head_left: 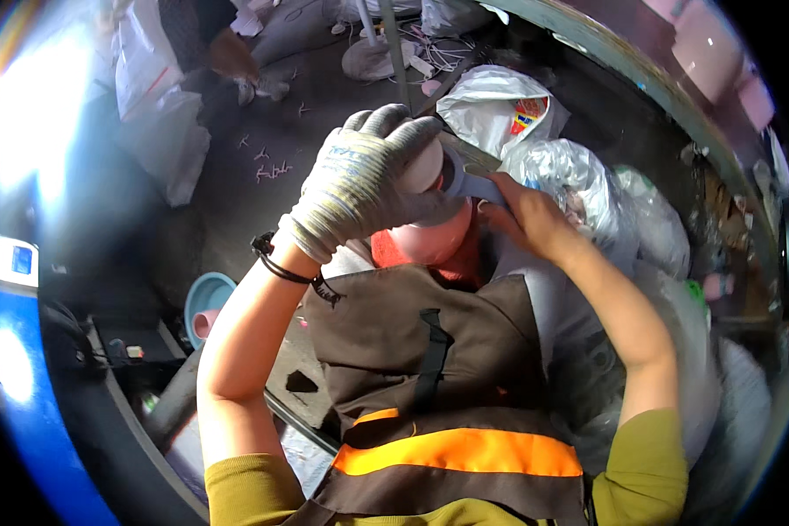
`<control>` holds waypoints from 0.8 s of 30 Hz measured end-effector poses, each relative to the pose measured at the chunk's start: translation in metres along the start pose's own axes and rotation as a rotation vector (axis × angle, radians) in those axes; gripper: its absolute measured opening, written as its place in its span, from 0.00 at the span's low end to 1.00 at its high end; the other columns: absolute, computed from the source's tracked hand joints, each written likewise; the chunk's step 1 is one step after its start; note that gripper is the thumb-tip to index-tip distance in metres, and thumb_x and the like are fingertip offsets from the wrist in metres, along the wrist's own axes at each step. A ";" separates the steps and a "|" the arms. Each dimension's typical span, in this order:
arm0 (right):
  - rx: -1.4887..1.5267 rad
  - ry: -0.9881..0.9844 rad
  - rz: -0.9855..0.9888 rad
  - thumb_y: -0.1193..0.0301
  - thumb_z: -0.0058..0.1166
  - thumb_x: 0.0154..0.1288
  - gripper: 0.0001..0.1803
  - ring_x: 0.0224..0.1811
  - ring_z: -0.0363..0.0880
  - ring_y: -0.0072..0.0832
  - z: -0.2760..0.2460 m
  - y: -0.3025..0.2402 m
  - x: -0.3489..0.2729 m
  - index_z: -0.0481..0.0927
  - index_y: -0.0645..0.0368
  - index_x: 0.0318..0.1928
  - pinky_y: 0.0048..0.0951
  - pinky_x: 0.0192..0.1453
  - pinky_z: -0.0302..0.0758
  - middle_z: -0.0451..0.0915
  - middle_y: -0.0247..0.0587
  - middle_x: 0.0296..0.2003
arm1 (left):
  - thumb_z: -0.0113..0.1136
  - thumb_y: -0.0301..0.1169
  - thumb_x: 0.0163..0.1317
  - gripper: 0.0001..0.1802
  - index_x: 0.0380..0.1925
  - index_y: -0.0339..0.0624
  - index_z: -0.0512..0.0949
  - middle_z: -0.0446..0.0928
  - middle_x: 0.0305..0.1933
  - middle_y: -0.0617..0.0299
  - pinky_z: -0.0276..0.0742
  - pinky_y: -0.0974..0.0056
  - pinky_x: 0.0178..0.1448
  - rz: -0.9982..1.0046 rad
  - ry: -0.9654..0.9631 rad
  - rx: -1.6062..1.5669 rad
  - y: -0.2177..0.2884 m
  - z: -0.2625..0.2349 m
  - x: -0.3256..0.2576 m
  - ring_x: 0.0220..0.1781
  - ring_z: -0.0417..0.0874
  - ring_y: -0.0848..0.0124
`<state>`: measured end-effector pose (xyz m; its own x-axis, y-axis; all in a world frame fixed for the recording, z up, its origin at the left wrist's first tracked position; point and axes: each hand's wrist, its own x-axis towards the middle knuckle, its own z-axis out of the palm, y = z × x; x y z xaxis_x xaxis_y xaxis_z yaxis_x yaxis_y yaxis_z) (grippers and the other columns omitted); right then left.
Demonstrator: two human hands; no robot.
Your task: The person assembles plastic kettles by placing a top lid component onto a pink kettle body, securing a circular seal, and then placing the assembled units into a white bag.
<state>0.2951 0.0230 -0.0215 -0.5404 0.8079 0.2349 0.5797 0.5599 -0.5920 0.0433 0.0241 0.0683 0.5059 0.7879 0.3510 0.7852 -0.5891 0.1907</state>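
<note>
My left hand [359,175], in a grey knit glove, curls its fingers over a pale round cup-like piece [426,168]. Against it stands a grey-lavender ring-shaped part with a handle-like arm [482,188]. That arm is pinched in the fingers of my bare right hand [536,217]. Just below both hands, a smooth pink rounded piece [431,240] rests over a red cloth [465,261] on my lap. Whether the pink piece is joined to the parts above is hidden by the glove. A dark brown apron [368,342] with an orange band covers my front.
White and clear plastic bags [491,96] crowd the right side. A light-blue basin [210,294] with a pink cup-like piece sits left of my left forearm. A blue machine side [26,368] borders the left. Pink scraps [272,169] litter the floor; another person's foot [263,88] shows beyond.
</note>
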 end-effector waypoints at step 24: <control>0.211 -0.109 0.156 0.61 0.54 0.68 0.18 0.43 0.78 0.37 0.021 0.033 -0.022 0.71 0.58 0.52 0.37 0.48 0.72 0.77 0.47 0.40 | 0.70 0.46 0.47 0.39 0.59 0.43 0.71 0.71 0.61 0.48 0.69 0.50 0.64 0.009 0.034 -0.076 0.018 0.025 0.008 0.61 0.71 0.47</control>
<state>0.3132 0.0200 -0.0627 -0.5240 0.8502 0.0510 0.5276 0.3710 -0.7642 0.0701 0.0241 0.0511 0.4996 0.7766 0.3837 0.7504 -0.6093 0.2563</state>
